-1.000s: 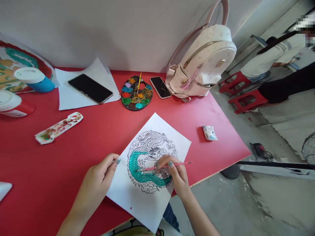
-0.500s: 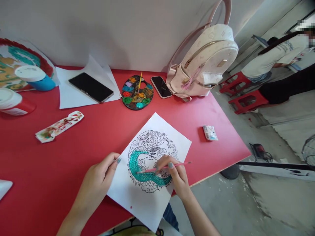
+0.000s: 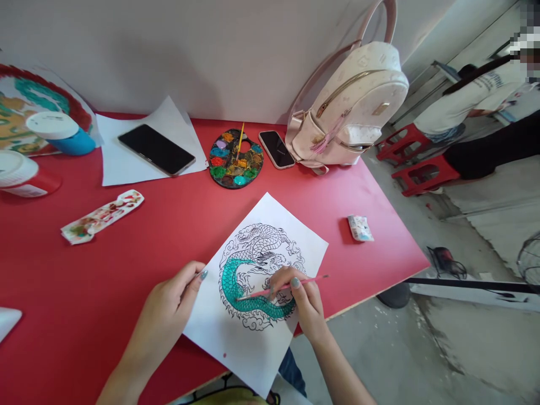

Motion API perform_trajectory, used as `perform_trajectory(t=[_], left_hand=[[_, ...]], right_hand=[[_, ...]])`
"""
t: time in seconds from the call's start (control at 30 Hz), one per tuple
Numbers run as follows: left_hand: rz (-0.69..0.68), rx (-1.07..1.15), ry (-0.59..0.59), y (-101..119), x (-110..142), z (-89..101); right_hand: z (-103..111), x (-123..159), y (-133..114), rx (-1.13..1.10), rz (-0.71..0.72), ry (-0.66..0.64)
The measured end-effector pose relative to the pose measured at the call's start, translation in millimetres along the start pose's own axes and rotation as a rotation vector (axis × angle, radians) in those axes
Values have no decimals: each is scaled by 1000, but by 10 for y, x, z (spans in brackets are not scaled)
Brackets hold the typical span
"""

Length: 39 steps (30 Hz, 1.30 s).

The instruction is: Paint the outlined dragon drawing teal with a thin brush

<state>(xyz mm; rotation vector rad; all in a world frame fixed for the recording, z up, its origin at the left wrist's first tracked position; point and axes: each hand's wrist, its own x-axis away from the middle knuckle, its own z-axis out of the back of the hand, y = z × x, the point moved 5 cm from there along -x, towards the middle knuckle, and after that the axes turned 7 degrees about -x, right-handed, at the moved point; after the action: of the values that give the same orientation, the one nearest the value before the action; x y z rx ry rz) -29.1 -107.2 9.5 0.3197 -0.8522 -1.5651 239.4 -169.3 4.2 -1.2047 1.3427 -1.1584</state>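
A white sheet of paper (image 3: 270,216) with a black line drawing of a dragon lies tilted over the table's front edge. Part of the dragon's curved body (image 3: 231,279) is painted teal. My left hand (image 3: 171,306) pinches the sheet's left edge between thumb and fingers. In my right hand (image 3: 301,295) is a thin pink paintbrush (image 3: 257,293), held like a pen. Its bristle tip rests at the teal area, on the lower left of the body. Behind the sheet lies a paint palette (image 3: 228,163) of several colours, with a yellow-handled brush (image 3: 240,140) on it.
A dark phone (image 3: 156,149) lies on white paper; another phone (image 3: 276,149) is beside a pale backpack (image 3: 350,107). Paint bottles (image 3: 63,134), a stained strip (image 3: 103,216) and a small packet (image 3: 360,228) are on the red table (image 3: 169,225). People sit on red stools (image 3: 426,174) at right.
My right hand and the pink brush have shifted slightly right, the tip a little lower along the teal body. My left hand and the sheet have stayed in place.
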Motion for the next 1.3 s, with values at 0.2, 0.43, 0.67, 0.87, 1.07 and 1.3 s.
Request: perform_trajectory(t=[0.2, 0.43, 0.67, 0.87, 1.07, 1.3], left_hand=[[-2, -7, -1, 38, -26, 12], [-2, -2, 7, -51, 3, -24], [-11, 4, -13, -29, -19, -21], [-16, -10, 12, 53, -35, 22], [7, -31, -5, 70, -45, 19], [0, -31, -4, 90, -46, 23]], right_hand=[[-18, -15, -9, -7, -4, -18], [4, -29, -29, -26, 33, 4], [17, -29, -28, 27, 58, 48], [43, -7, -10, 7, 43, 89], [45, -24, -53, 40, 61, 102], [57, -20, 8, 90, 30, 120]])
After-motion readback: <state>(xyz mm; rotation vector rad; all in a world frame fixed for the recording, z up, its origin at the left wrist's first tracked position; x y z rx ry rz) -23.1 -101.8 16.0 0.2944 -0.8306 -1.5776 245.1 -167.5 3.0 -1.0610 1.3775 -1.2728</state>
